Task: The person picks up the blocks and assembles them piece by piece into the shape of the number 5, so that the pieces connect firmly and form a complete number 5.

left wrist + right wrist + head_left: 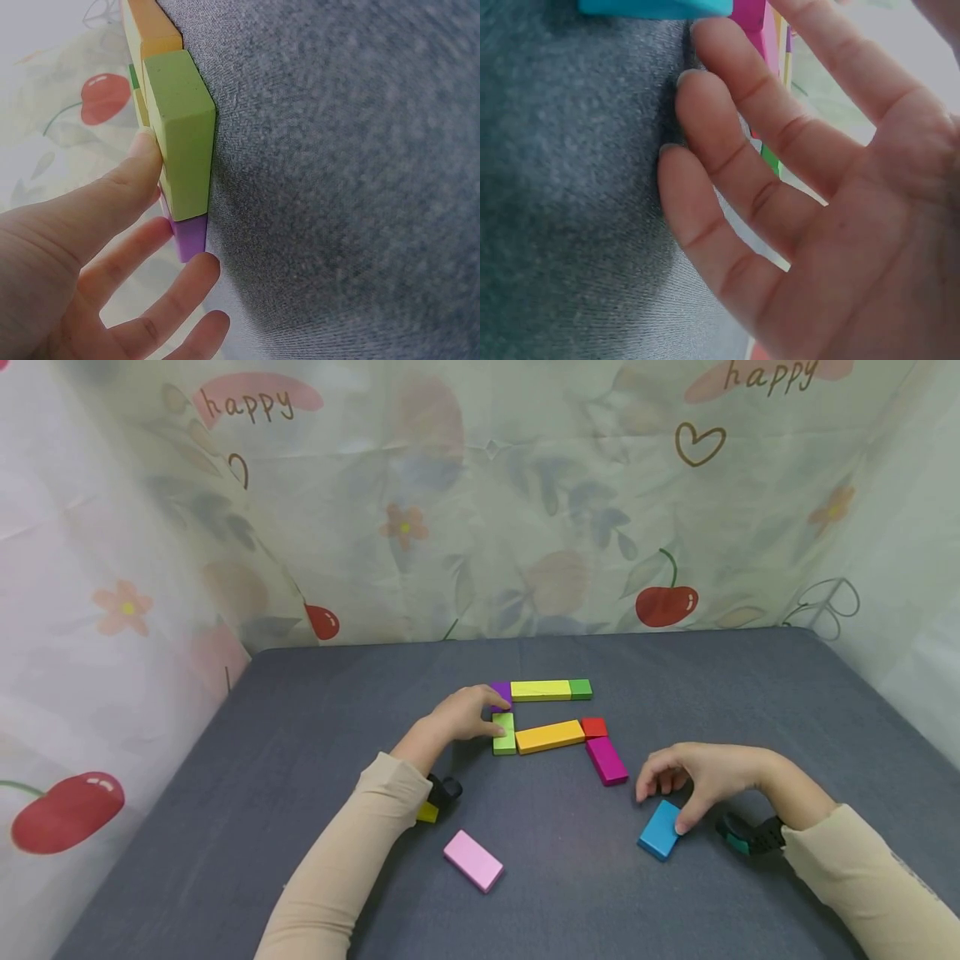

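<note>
In the head view my left hand [467, 714] reaches over two blocks in a row. Its thumb touches the light green block [504, 742], and its forefinger rests at the purple block [500, 692]. The left wrist view shows the other left fingers spread loosely, beside the purple block's [191, 238] end. My right hand [708, 777] is over the blue block [660, 832], thumb on its near right edge. Its other fingers bend down to the cloth beyond that block. In the right wrist view, only an edge of the blue block [656, 7] shows, near loosely bent fingertips.
A yellow block [540, 691] and green block [581, 689] extend from the purple one. An orange block [550, 737], red block [595, 727] and magenta block [606, 761] form another line. A pink block [473, 861] lies nearer; another yellow block [427, 812] is partly behind the left wrist.
</note>
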A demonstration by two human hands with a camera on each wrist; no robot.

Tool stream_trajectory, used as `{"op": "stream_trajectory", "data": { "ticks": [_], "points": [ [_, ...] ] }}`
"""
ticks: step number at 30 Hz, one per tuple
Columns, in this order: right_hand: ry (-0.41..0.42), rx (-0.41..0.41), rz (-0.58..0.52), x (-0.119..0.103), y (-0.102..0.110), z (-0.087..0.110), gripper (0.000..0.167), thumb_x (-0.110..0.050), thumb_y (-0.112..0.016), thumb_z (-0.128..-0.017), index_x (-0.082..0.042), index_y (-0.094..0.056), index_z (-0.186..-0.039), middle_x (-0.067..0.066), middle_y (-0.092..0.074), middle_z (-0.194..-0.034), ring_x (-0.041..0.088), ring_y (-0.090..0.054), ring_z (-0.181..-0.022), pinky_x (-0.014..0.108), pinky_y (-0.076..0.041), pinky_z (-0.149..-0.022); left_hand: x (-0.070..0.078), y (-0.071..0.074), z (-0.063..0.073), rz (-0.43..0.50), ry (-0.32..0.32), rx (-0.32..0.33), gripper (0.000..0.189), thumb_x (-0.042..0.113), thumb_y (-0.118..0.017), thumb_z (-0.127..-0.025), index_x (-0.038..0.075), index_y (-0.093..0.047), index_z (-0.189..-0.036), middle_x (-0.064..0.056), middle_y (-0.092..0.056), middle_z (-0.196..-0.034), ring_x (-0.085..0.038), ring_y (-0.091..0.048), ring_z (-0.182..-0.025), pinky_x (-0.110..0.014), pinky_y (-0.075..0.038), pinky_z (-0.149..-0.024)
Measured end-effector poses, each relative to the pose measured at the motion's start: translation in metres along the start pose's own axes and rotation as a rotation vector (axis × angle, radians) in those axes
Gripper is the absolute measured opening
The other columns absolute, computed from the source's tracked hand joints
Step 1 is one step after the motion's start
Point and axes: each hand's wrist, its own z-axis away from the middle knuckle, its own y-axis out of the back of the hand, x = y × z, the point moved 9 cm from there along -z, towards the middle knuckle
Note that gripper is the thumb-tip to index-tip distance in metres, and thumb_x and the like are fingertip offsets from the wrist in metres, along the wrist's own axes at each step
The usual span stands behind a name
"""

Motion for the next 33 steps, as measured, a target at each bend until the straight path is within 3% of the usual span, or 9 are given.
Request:
{"op": "stream_trajectory", "data": {
  "ticks": [13, 33],
  "points": [
    [-0.084, -0.013, 0.026, 0.0022, -0.0068, 0.0, 0.034, -0.026, -0.079, -0.072, -0.018, -0.064, -0.101, 0.001, -0.055, -0.097, 0.014, -0.049, -0.088, 0.023, -0.043, -0.073, -0.0005, -0.0004, -0.0004, 0.007, 0.0, 0.002, 0.046, 0.026, -0.069, -0.084, 0.015, -0.059, -0.128, -0.006, -0.052, -0.137, -0.023, -0.045, -0.13, -0.039, -0.034, -0.111],
    [-0.01, 0.033, 0.073, -0.0029, -0.0051, -0.0038, 0.029, -0.03, -0.079, -0.072, -0.021, -0.067, -0.097, -0.003, -0.057, -0.093, 0.015, -0.051, -0.082, 0.023, -0.044, -0.07, -0.0001, 0.0001, 0.0009, 0.005, -0.007, 0.007, 0.046, 0.026, -0.07, -0.084, 0.015, -0.059, -0.128, -0.006, -0.052, -0.137, -0.024, -0.046, -0.13, -0.039, -0.035, -0.111]
  ]
}}
